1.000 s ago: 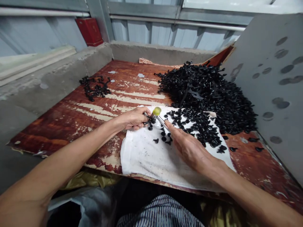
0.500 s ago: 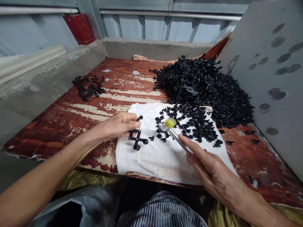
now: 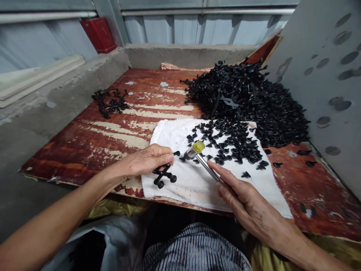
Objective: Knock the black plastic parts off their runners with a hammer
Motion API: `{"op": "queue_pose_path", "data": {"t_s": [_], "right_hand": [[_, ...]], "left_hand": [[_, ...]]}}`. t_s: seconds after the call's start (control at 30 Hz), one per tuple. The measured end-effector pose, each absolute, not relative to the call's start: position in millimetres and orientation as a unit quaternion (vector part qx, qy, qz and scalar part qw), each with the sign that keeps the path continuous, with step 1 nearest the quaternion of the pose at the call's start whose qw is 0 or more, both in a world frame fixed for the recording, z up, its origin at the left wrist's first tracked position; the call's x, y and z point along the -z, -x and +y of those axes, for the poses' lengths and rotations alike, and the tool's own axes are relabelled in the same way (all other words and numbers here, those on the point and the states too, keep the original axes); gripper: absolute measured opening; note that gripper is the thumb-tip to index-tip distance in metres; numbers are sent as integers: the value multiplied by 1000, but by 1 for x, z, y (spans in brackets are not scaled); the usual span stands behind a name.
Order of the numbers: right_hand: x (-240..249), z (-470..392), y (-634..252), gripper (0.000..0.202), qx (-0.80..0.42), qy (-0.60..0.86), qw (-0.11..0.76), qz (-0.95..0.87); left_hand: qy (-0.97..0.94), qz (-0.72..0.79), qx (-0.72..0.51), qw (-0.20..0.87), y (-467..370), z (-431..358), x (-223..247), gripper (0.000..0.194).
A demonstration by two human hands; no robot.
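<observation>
My left hand (image 3: 149,161) pinches a black branched plastic piece (image 3: 163,176) with round knobs, over the left part of a white cloth (image 3: 191,192). My right hand (image 3: 239,188) is wrapped round the metal handle of a small hammer (image 3: 208,167). The hammer's head, with a yellow-green face (image 3: 199,146), is above the cloth, just right of the black piece. Small black parts (image 3: 234,139) lie scattered on the cloth's upper right.
A large heap of black pieces (image 3: 248,98) stands at the back right against a grey panel (image 3: 318,86). A smaller black cluster (image 3: 110,101) lies at the left. The worn red-brown board (image 3: 84,139) has a low concrete edge (image 3: 180,54) behind it.
My left hand has moved slightly right and down with the black piece, which has turned. The hammer head has shifted a little left, closer to it. The view has shifted slightly.
</observation>
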State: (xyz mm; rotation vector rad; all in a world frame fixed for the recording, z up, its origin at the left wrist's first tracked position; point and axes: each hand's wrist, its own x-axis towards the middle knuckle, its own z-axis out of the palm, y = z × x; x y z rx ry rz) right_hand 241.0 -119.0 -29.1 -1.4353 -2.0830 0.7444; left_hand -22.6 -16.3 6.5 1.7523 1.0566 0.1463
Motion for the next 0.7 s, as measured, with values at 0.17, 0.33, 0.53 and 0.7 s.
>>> {"op": "queue_pose_path", "data": {"t_s": [0.17,0.33,0.53,0.7], "right_hand": [[30,-119,-238,54,-250,496,242,-796],[23,-116,-236,54,-220,461,225,-830],[28,-126,-248,53,-216,506,219,-806],[35,-137,-251,51,-257,554,254,-750]], "left_hand": [[-702,459,-75,540,21,-18,-6,39],[-672,468,-92,566,22,-19,-4,36],[-628,472,-109,609,22,-20,-2,31],[-621,467,-105,621,18,-18,1,33]]}}
